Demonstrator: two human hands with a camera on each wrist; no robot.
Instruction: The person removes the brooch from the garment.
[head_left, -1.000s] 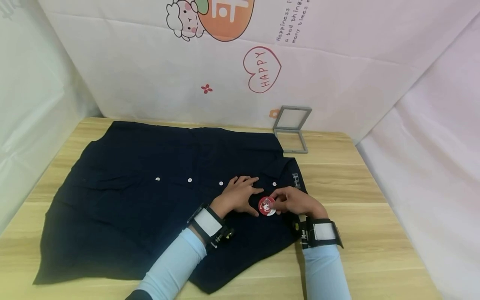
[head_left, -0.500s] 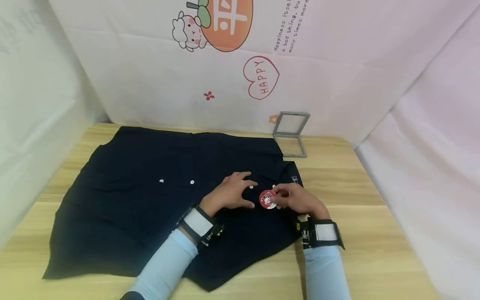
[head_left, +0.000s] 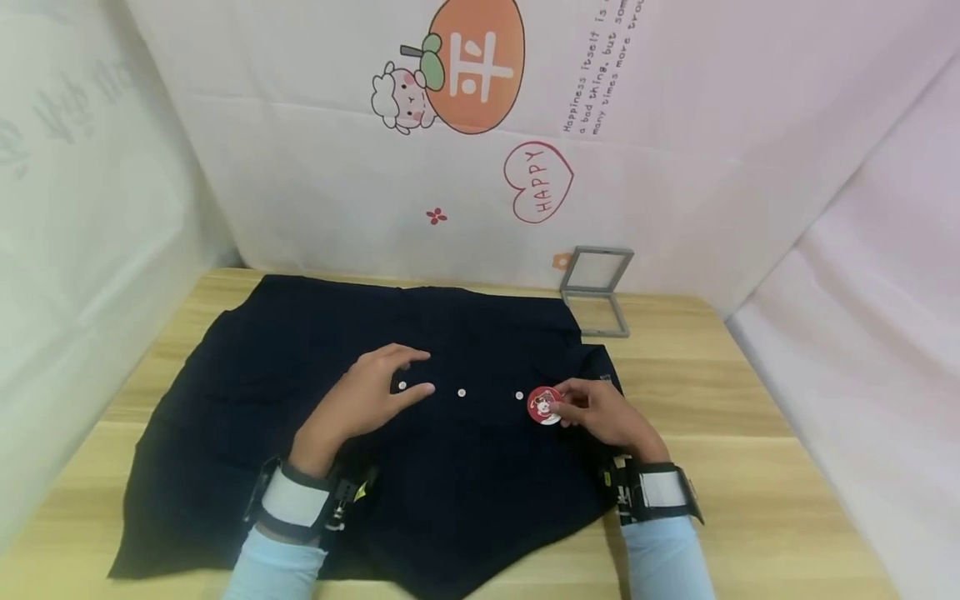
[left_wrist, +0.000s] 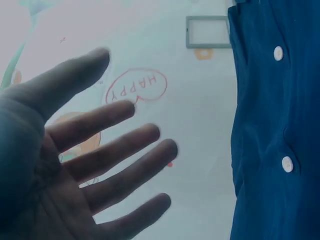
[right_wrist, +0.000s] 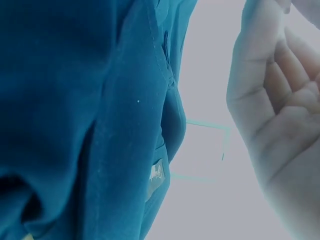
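A dark navy button-up shirt (head_left: 465, 483) lies spread on the wooden table, with a row of white buttons showing. My right hand (head_left: 611, 414) pinches a round red badge (head_left: 542, 406) with a white cartoon figure, near the collar end. Only the badge's face shows; its back is hidden. Over the middle of the shirt is my left hand (head_left: 360, 396), thumb and fingers apart, holding nothing. In the left wrist view that hand (left_wrist: 100, 150) has all fingers spread, with the shirt's buttons off to the right. The right wrist view shows the collar label (right_wrist: 156, 175).
A grey square frame case (head_left: 589, 291) stands opened at the table's back edge, just beyond the shirt's collar end. White printed cloth (head_left: 337, 183) hangs behind and along both sides. Wooden tabletop (head_left: 697, 383) shows to the right of the shirt.
My left hand has moved left, away from the badge, along the shirt. The right hand keeps its pinch on the badge near the collar. The head view has tilted upward a little.
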